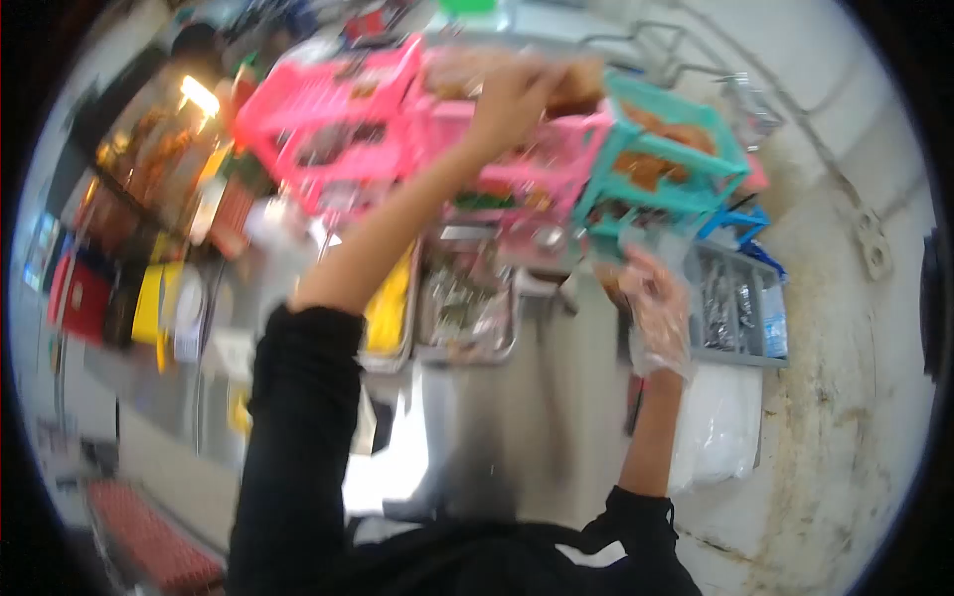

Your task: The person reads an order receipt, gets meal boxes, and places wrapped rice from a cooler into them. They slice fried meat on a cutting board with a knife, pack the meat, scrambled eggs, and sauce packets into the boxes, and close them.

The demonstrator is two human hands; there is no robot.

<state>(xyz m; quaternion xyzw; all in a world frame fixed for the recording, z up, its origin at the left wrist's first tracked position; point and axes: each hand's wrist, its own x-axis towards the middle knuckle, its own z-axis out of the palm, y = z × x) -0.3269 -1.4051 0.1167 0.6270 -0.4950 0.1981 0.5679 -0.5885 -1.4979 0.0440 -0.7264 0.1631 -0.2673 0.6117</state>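
My left hand (510, 102), bare and smeared by motion, reaches up over the top of a pink plastic basket (447, 127). It overlaps brown, bread-like items (576, 84) in clear plastic at the top of that basket. My right hand (658, 310) wears a clear plastic glove and is lower down, left of a grey divided tray (730, 343). Its fingers are curled closed around something partly brown with clear plastic at it; I cannot tell what it is. Close above this hand stands a teal basket (730, 179) with orange-brown food pieces.
Another pink basket (343, 84) stands at the left. Metal trays hold yellow food (388, 313) and plastic-wrapped items (467, 298) on the steel counter (556, 417). White plastic bags (717, 422) lie at the right, beside the stained wall (825, 328).
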